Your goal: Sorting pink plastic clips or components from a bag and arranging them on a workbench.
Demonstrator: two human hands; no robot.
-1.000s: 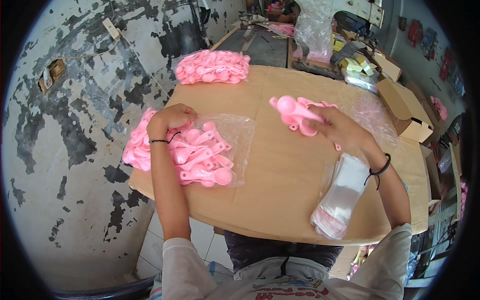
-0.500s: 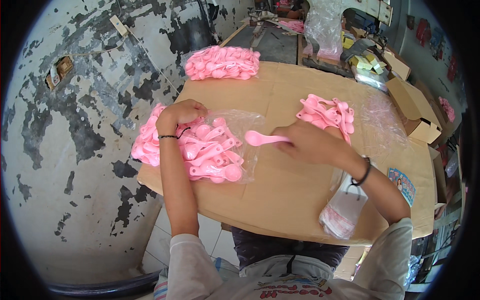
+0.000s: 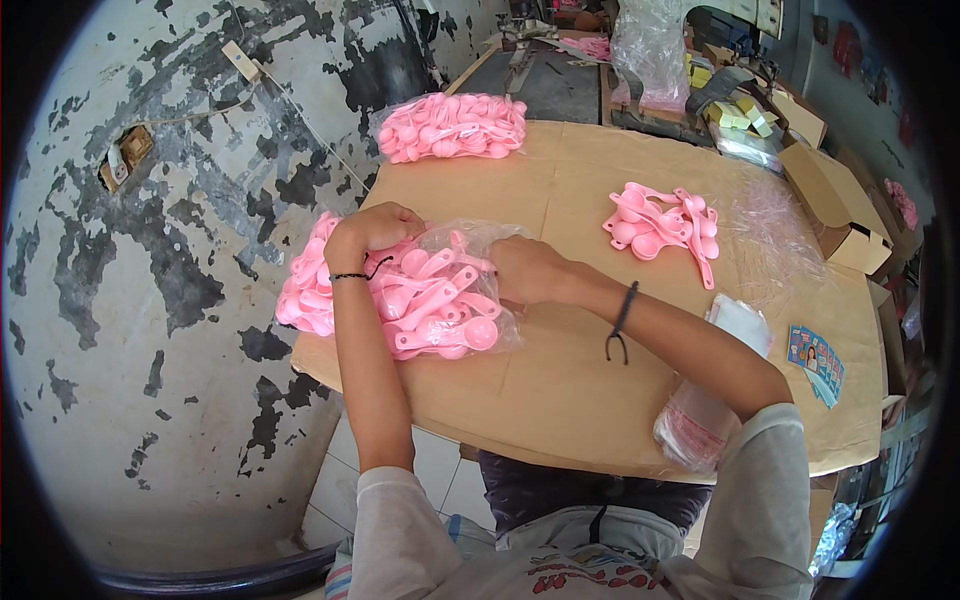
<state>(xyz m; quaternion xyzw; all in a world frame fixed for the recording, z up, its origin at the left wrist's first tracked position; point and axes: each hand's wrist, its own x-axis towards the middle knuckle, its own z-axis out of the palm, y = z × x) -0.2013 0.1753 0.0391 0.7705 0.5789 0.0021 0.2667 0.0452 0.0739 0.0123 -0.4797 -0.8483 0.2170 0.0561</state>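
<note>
On the left of the table lies a clear plastic bag [image 3: 508,328], its mouth facing right, filled with pink measuring spoons [image 3: 440,300]. My left hand [image 3: 378,228] is closed on the bag's upper edge, fingers curled under and partly hidden. At the bag's mouth, my right hand [image 3: 532,270] has its fingers closed around a pink spoon [image 3: 474,259] that points left into the bag. The fingertips are partly hidden by the hand itself. A small loose pile of pink spoons [image 3: 655,222] lies farther right on the brown tabletop [image 3: 570,390].
A full bag of pink spoons [image 3: 452,127] sits at the far left edge. Clear plastic bags [image 3: 700,420] lie under my right forearm, beside printed cards [image 3: 815,360]. Crumpled film [image 3: 770,225] and a cardboard box [image 3: 832,210] are at right; a peeling wall [image 3: 190,250] borders the left.
My right hand has moved left from near the loose pile to the bag's mouth, carrying the spoon. My left hand stays on the bag.
</note>
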